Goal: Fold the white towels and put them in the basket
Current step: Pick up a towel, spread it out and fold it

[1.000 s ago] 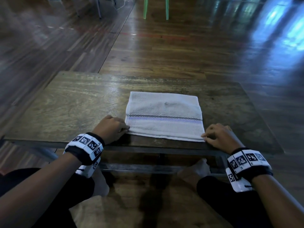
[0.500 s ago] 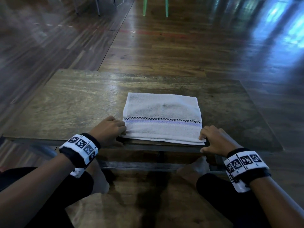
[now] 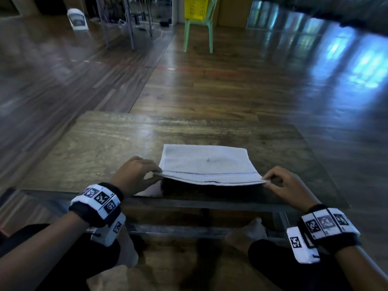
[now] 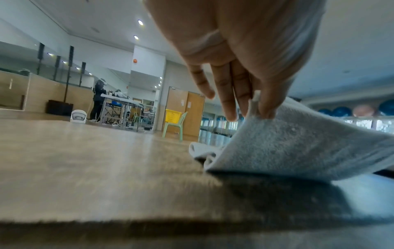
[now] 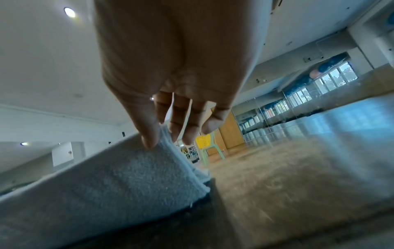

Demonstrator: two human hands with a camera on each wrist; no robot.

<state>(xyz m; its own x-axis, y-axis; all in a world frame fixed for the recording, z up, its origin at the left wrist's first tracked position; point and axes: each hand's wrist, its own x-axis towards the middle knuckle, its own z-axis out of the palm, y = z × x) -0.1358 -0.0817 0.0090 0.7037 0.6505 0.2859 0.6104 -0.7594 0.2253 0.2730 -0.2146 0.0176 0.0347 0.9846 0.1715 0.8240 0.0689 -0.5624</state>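
The white towel (image 3: pixel 204 164) lies on the low wooden table (image 3: pixel 109 148), close to the near edge and a little right of centre, its long axis running left to right across the person. The left hand (image 3: pixel 134 175) pinches the near left corner between thumb and fingertips, and the right hand (image 3: pixel 287 185) pinches the near right corner the same way; the wrist views show each thumb (image 5: pixel 149 134) pressed to the terry cloth with the other fingers loosely extended behind. The near edge is raised off the table, with a dark shadow beneath it, while the far edge rests flat on the wood. That is the relation the coming move turns on: the held edge sits nearest the body and the free edge lies straight ahead of the fingers, so the fold probably goes forward, away from the person, both hands equally placed at either end. Compared with half a second ago, the near edge, which then lay flat with the hands resting beside it, is now lifted and gripped, and the head has tipped up. The yellow basket (image 3: pixel 196 7) now shows on a green chair (image 3: pixel 198 30) well across the floor (a fair walk from the table, I judge).
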